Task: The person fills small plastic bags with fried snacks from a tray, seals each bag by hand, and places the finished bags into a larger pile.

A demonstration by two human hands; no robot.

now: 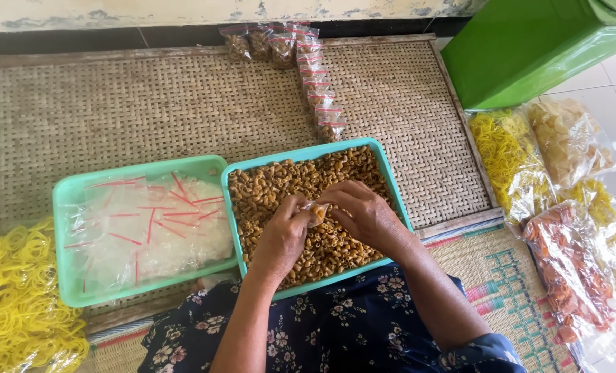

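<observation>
Both my hands meet over a teal tray point(391, 181) full of brown curled snack pieces point(280, 181). Between them is a small clear plastic bag point(316, 212) with some snack pieces in it. My left hand point(285, 235) grips the bag from the left, and my right hand point(363, 211) pinches it from the right. Left of this stands a light green tray point(66, 235) holding a pile of empty clear zip bags with red strips point(152, 224).
A row of filled small bags point(315, 83) lies on the woven bamboo mat point(114, 110). Yellow rubber bands point(17, 304) sit in a bag at the left. Large bags of yellow and orange snacks point(556, 207) lie at the right by a green bin point(529, 48).
</observation>
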